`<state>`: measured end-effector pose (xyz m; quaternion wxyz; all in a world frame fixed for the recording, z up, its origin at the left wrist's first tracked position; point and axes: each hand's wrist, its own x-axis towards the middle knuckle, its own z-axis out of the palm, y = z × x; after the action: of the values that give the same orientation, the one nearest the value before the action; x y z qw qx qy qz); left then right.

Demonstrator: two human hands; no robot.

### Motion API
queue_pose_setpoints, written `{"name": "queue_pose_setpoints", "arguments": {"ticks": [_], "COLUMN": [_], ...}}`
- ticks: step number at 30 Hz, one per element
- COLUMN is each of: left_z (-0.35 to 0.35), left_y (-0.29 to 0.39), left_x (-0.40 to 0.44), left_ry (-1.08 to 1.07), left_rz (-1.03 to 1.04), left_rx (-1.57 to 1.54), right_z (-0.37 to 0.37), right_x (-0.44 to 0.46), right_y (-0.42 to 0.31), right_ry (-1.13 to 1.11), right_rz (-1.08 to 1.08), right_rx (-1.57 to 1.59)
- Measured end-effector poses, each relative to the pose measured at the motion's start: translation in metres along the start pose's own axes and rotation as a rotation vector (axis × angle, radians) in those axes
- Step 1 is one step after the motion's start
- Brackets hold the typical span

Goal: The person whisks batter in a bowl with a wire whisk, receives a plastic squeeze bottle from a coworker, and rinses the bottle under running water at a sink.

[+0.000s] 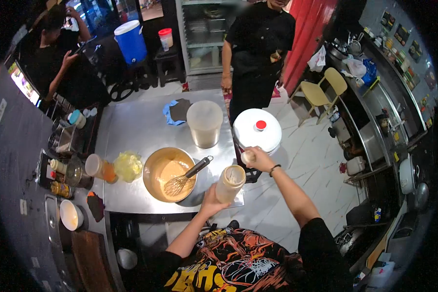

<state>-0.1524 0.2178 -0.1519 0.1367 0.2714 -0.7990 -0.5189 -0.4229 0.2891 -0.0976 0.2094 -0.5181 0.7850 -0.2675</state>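
My left hand (212, 202) is wrapped round a pale plastic jar (227, 189) at the table's front edge. The jar is tilted, its open mouth facing up, with whitish residue round the inside. My right hand (261, 160) grips a small whitish round piece (248, 156), perhaps the jar's lid, just beyond and right of the jar. To the left stands a metal bowl (148, 171) of tan-orange sauce (173, 163). A whisk (186, 179) rests in it, wires in the sauce and dark handle over the rim.
Behind the bowl, a tall translucent container (204, 124) stands on the steel table (131, 114). A yellowish plastic bag (128, 166) and an orange-filled container (100, 168) sit left. A white lidded drum (257, 130) is off the right edge; a person (260, 53) stands beyond.
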Motion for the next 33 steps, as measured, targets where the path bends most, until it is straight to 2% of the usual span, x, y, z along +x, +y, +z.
{"name": "queue_pose_setpoints", "arguments": {"ticks": [2, 4, 6, 13, 14, 15, 16, 18, 19, 20, 21, 22, 24, 25, 27, 28, 30, 32, 33], "left_z": [0.003, 0.0, -0.005, 0.001, 0.004, 0.007, 0.007, 0.013, 0.017, 0.02, 0.019, 0.03, 0.031, 0.031, 0.028, 0.024, 0.016, 0.01, 0.01], "left_y": [-0.01, -0.006, 0.001, 0.012, 0.015, 0.016, 0.017, 0.024, 0.027, 0.027, 0.037, -0.001, -0.025, -0.031, -0.036, -0.038, -0.042, -0.049, -0.053], "left_x": [0.011, 0.019, 0.011, 0.009, 0.008, 0.01, 0.006, 0.004, 0.0, -0.003, -0.009, -0.011, -0.01, -0.007, 0.005, 0.011, 0.024, 0.039, 0.046], "left_ry": [0.02, 0.164, 0.159, 0.219, 0.193, 0.161, 0.124, -0.016, -0.114, -0.2, -0.294, -0.266, -0.28, -0.291, -0.317, -0.336, -0.382, -0.416, -0.437], "left_rz": [0.022, 0.274, 0.21, 0.466, 0.383, 0.324, 0.262, 0.16, 0.122, 0.088, 0.013, 0.136, 0.098, 0.053, -0.019, -0.035, -0.056, -0.071, -0.079], "left_rx": [0.015, -0.018, 0.003, -0.235, -0.365, -0.438, -0.37, -0.183, -0.068, 0.019, 0.125, 0.045, 0.024, 0.025, 0.038, 0.055, 0.09, 0.119, 0.123], "right_z": [0.04, 0.062, 0.079, 0.097, 0.099, 0.106, 0.109, 0.087, 0.087, 0.098, 0.092, 0.087, 0.082, 0.088, 0.092, 0.095, 0.093, 0.104, 0.122], "right_x": [0.014, 0.025, 0.03, 0.036, 0.036, 0.033, 0.03, 0.013, 0.003, -0.009, -0.027, -0.047, -0.068, -0.063, -0.046, -0.026, -0.003, 0.02, 0.036], "right_y": [0.004, -0.001, -0.009, -0.017, -0.017, -0.014, -0.006, -0.013, -0.01, 0.007, 0.013, 0.01, 0.004, 0.008, -0.008, -0.011, -0.024, -0.028, -0.019], "right_ry": [-0.027, -0.031, 0.033, 0.044, 0.055, 0.116, 0.198, 0.043, 0.114, 0.29, 0.335, 0.362, 0.397, 0.383, 0.351, 0.384, 0.266, 0.011, -0.028], "right_rz": [-0.054, -0.053, -0.066, -0.036, -0.017, -0.091, -0.156, -0.036, 0.027, -0.032, 0.059, 0.139, 0.156, 0.006, 0.009, -0.096, -0.136, -0.15, -0.2], "right_rx": [-0.039, -0.101, -0.162, -0.169, -0.167, -0.014, 0.123, 0.188, 0.095, 0.073, 0.16, 0.265, 0.196, 0.209, 0.168, 0.186, 0.034, -0.053, -0.137]}}
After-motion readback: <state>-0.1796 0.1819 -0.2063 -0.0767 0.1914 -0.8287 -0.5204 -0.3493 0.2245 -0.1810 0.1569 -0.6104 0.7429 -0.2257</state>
